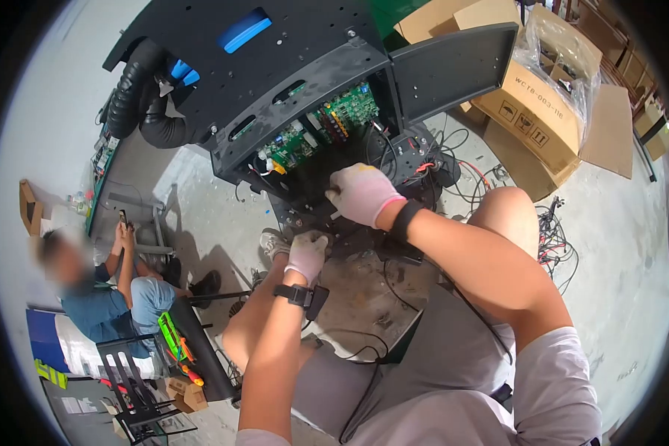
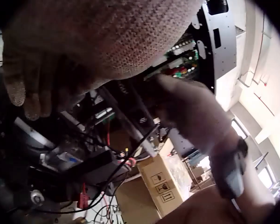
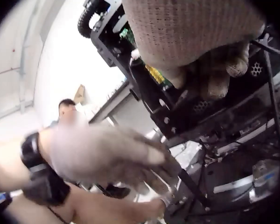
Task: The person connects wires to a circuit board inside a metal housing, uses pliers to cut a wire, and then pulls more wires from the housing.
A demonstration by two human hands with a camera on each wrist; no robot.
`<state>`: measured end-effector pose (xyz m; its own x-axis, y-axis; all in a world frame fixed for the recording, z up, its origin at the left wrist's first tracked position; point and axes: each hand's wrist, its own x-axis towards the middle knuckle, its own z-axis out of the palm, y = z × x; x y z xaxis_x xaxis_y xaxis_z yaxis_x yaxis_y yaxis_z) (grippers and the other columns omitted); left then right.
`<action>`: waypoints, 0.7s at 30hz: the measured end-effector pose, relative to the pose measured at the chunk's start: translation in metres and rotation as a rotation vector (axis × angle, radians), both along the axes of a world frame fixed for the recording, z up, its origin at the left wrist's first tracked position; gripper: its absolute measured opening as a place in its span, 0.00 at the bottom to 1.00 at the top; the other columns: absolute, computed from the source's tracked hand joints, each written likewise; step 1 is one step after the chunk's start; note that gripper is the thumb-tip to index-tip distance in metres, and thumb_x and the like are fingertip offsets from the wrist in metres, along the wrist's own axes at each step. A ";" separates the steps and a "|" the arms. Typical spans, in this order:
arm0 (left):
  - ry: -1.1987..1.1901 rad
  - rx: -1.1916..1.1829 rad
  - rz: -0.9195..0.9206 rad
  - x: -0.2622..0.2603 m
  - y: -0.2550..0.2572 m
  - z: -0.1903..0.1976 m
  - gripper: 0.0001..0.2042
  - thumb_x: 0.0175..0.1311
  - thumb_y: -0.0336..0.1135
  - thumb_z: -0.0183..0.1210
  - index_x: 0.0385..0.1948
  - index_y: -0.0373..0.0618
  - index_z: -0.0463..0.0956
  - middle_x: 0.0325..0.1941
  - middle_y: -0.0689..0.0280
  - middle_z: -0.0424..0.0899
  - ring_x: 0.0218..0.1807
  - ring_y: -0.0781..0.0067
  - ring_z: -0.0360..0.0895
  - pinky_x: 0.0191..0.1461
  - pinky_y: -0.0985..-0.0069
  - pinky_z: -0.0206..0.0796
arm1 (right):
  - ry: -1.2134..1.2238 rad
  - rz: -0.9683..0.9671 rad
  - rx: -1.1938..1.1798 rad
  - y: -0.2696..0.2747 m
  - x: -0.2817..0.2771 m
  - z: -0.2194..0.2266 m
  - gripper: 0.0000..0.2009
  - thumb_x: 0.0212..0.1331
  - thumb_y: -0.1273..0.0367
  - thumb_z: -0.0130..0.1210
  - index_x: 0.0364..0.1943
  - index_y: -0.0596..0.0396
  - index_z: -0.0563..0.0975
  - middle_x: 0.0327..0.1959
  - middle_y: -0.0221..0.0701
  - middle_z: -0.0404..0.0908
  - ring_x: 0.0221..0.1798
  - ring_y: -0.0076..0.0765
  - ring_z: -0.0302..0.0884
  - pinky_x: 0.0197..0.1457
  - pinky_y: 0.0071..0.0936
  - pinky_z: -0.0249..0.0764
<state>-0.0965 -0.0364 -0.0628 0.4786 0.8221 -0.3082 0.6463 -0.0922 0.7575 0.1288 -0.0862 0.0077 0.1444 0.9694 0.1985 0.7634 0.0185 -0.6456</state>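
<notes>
Both hands wear pale knitted gloves in front of an open black metal cabinet (image 1: 297,104) with green circuit boards (image 1: 342,115) inside. My right hand (image 1: 364,195) hovers at the cabinet's lower opening, its fingers loosely bent in the right wrist view. Lower and to the left, my left hand (image 1: 308,256) reaches toward the base of the machine. Its fingers (image 2: 32,105) hang down in the left wrist view, while the right hand's index finger (image 2: 170,84) points across the dark interior. In the right wrist view, a dark strip (image 3: 193,189) lies right at the left fingertips.
The cabinet's door (image 1: 453,70) stands open on the right, near a printed cardboard box (image 1: 531,111). Loose cables (image 1: 554,245) lie on the floor. A seated person (image 1: 108,297) holds a phone at left, near a black chair (image 1: 130,386). A ribbed black hose (image 1: 130,89) hangs beside the machine.
</notes>
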 end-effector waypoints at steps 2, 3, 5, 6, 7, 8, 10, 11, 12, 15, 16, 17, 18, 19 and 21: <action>0.267 0.354 -0.347 -0.033 0.017 -0.084 0.16 0.67 0.37 0.56 0.44 0.31 0.83 0.43 0.46 0.88 0.47 0.51 0.86 0.53 0.61 0.75 | 0.048 -0.008 0.044 -0.013 0.009 0.021 0.13 0.61 0.61 0.60 0.34 0.58 0.84 0.31 0.45 0.85 0.38 0.56 0.85 0.44 0.45 0.80; 0.264 0.347 -0.343 -0.044 0.014 -0.121 0.16 0.67 0.37 0.56 0.44 0.31 0.83 0.43 0.46 0.88 0.47 0.51 0.86 0.53 0.61 0.75 | 0.173 -0.011 0.072 -0.019 0.014 0.031 0.13 0.61 0.62 0.61 0.35 0.59 0.84 0.30 0.46 0.85 0.36 0.55 0.85 0.42 0.43 0.79; 0.586 0.395 -0.336 -0.042 -0.001 -0.179 0.18 0.72 0.42 0.49 0.50 0.37 0.80 0.52 0.45 0.84 0.58 0.49 0.80 0.64 0.56 0.69 | 0.330 -0.033 0.151 -0.028 0.024 0.040 0.12 0.60 0.64 0.63 0.37 0.62 0.84 0.26 0.46 0.83 0.30 0.50 0.84 0.36 0.36 0.78; 0.579 0.386 -0.338 -0.029 -0.016 -0.172 0.18 0.72 0.42 0.49 0.50 0.37 0.80 0.52 0.45 0.84 0.58 0.49 0.80 0.64 0.56 0.69 | 0.337 -0.051 0.160 -0.034 0.029 0.044 0.12 0.60 0.66 0.63 0.38 0.63 0.84 0.25 0.46 0.83 0.28 0.47 0.83 0.34 0.34 0.77; 0.657 0.243 -0.388 -0.010 -0.036 -0.150 0.20 0.71 0.43 0.49 0.52 0.36 0.80 0.56 0.44 0.82 0.61 0.48 0.78 0.66 0.57 0.68 | 0.336 -0.066 0.189 -0.039 0.033 0.047 0.11 0.61 0.66 0.62 0.35 0.62 0.84 0.24 0.46 0.82 0.29 0.51 0.83 0.35 0.37 0.77; 0.730 0.099 -0.442 0.008 -0.050 -0.142 0.22 0.70 0.45 0.50 0.54 0.36 0.79 0.60 0.44 0.80 0.63 0.47 0.77 0.69 0.59 0.67 | 0.332 -0.083 0.219 -0.044 0.038 0.049 0.10 0.61 0.65 0.62 0.33 0.60 0.84 0.24 0.47 0.81 0.30 0.55 0.82 0.36 0.40 0.77; 0.671 0.017 -0.372 0.018 -0.076 -0.184 0.24 0.69 0.46 0.50 0.55 0.35 0.79 0.62 0.44 0.79 0.65 0.46 0.76 0.70 0.59 0.66 | 0.302 -0.095 0.213 -0.058 0.048 0.057 0.10 0.61 0.66 0.62 0.32 0.60 0.83 0.24 0.47 0.81 0.30 0.55 0.82 0.36 0.40 0.76; 0.623 -0.055 -0.289 0.020 -0.089 -0.202 0.25 0.69 0.47 0.50 0.56 0.35 0.78 0.64 0.44 0.78 0.66 0.45 0.74 0.71 0.60 0.65 | 0.281 -0.097 0.222 -0.063 0.052 0.060 0.10 0.61 0.66 0.61 0.32 0.60 0.83 0.24 0.46 0.80 0.30 0.55 0.81 0.35 0.40 0.76; 0.618 -0.068 -0.295 0.027 -0.099 -0.210 0.25 0.69 0.47 0.50 0.56 0.35 0.78 0.64 0.44 0.78 0.66 0.45 0.74 0.71 0.60 0.65 | 0.277 -0.100 0.207 -0.068 0.055 0.063 0.10 0.61 0.66 0.61 0.32 0.60 0.83 0.24 0.46 0.80 0.30 0.55 0.81 0.35 0.40 0.76; 0.647 -0.121 -0.217 0.045 -0.124 -0.230 0.23 0.68 0.46 0.52 0.55 0.39 0.79 0.61 0.46 0.80 0.63 0.46 0.77 0.67 0.57 0.69 | 0.257 -0.077 0.283 -0.076 0.065 0.058 0.07 0.60 0.68 0.63 0.30 0.58 0.82 0.25 0.43 0.80 0.29 0.53 0.80 0.33 0.40 0.75; 0.646 -0.136 -0.223 0.048 -0.128 -0.234 0.23 0.68 0.46 0.52 0.55 0.39 0.79 0.61 0.46 0.80 0.63 0.46 0.77 0.67 0.57 0.69 | 0.257 -0.081 0.267 -0.079 0.068 0.055 0.07 0.60 0.68 0.63 0.30 0.58 0.82 0.25 0.43 0.80 0.29 0.53 0.80 0.33 0.40 0.75; 0.654 -0.150 -0.192 0.051 -0.133 -0.237 0.22 0.67 0.46 0.52 0.55 0.41 0.80 0.60 0.48 0.81 0.61 0.46 0.78 0.65 0.55 0.71 | 0.240 -0.098 0.247 -0.083 0.071 0.056 0.07 0.60 0.68 0.63 0.31 0.58 0.82 0.26 0.42 0.80 0.29 0.53 0.80 0.33 0.39 0.75; 0.662 -0.162 -0.162 0.055 -0.137 -0.239 0.20 0.67 0.46 0.53 0.54 0.44 0.80 0.59 0.50 0.82 0.60 0.46 0.80 0.62 0.54 0.72 | 0.223 -0.116 0.227 -0.085 0.074 0.056 0.06 0.60 0.69 0.63 0.31 0.57 0.82 0.26 0.41 0.80 0.29 0.53 0.80 0.33 0.39 0.75; 0.689 -0.067 -0.175 0.054 -0.138 -0.254 0.16 0.70 0.44 0.52 0.52 0.49 0.81 0.52 0.53 0.85 0.53 0.49 0.83 0.55 0.54 0.76 | 0.120 -0.098 0.246 -0.086 0.081 0.053 0.06 0.60 0.68 0.63 0.32 0.56 0.82 0.27 0.40 0.80 0.29 0.52 0.80 0.33 0.38 0.75; 0.664 0.144 -0.216 0.051 -0.141 -0.269 0.14 0.71 0.43 0.52 0.49 0.50 0.81 0.47 0.54 0.86 0.50 0.51 0.84 0.53 0.55 0.76 | 0.143 -0.115 0.198 -0.090 0.087 0.052 0.05 0.60 0.69 0.63 0.32 0.56 0.82 0.27 0.39 0.80 0.29 0.52 0.80 0.33 0.38 0.75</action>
